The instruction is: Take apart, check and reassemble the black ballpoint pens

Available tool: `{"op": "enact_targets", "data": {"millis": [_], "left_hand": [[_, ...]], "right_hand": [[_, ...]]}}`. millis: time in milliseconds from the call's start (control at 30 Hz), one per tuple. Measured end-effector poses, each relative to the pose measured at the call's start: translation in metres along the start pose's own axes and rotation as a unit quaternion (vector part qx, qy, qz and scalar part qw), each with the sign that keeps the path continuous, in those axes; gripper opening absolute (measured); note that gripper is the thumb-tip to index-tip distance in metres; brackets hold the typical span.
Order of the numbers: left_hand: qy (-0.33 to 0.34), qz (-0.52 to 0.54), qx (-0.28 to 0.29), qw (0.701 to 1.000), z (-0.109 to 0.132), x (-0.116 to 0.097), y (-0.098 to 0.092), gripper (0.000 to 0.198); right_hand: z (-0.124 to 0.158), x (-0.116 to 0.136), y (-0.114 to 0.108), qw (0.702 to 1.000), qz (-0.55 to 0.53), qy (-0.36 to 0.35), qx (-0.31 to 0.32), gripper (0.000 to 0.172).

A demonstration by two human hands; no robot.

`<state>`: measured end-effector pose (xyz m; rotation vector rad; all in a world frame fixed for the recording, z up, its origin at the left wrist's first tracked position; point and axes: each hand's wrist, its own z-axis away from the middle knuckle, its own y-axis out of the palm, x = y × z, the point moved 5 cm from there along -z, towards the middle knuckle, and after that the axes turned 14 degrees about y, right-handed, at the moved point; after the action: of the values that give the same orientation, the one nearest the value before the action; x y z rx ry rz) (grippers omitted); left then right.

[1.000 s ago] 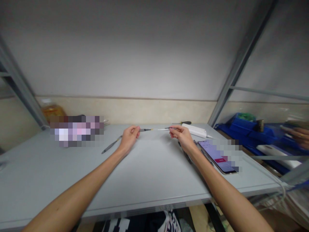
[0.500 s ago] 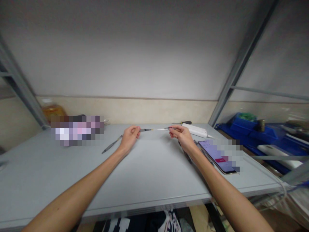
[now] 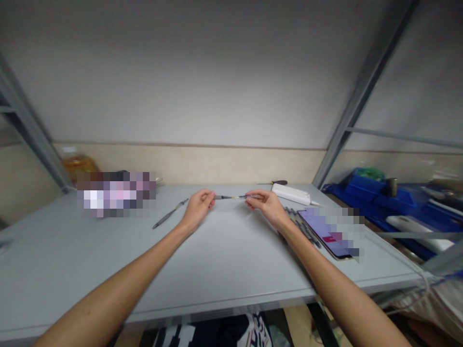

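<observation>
Above the far middle of the grey table [image 3: 224, 260], my left hand [image 3: 198, 208] and my right hand [image 3: 265, 206] each pinch one end of a thin pen-like rod [image 3: 231, 197]. The rod lies level between them, dark at the left, pale in the middle. Both hands have fingers closed on it. Another slim grey pen [image 3: 169, 215] lies on the table left of my left hand.
A phone [image 3: 325, 231] with a lit screen lies right of my right hand, several dark pens [image 3: 302, 224] beside it. A white device [image 3: 292, 194] and a screwdriver [image 3: 275, 183] sit at the back. Blue bins [image 3: 376, 193] stand far right, a bottle [image 3: 77, 164] far left.
My two hands have come closer together, so less of the rod shows between them. Another person's hand, seen at the far right one second ago, is gone.
</observation>
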<state>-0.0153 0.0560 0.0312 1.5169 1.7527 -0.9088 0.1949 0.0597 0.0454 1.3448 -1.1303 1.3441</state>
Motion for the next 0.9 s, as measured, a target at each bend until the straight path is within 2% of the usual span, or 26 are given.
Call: {"op": "enact_targets", "data": {"millis": [667,800,900], "left_hand": [[-0.008,0.020,0.012,1.000,0.0023,-0.0045,0.0043,0.027],[-0.005,0.017,0.022,1.000,0.0021,-0.0037,0.0041,0.026],[0.006,0.020,0.021,1.000,0.0010,-0.0014,0.0017,0.026]], "right_hand": [[0.0006,-0.0004,0.0021,1.000,0.005,0.002,0.005,0.031],[0.0011,-0.0009,0.0026,0.999,0.036,-0.001,0.010,0.033],[0.0005,-0.0029,0.0021,0.993,0.117,-0.007,0.006,0.035]]}}
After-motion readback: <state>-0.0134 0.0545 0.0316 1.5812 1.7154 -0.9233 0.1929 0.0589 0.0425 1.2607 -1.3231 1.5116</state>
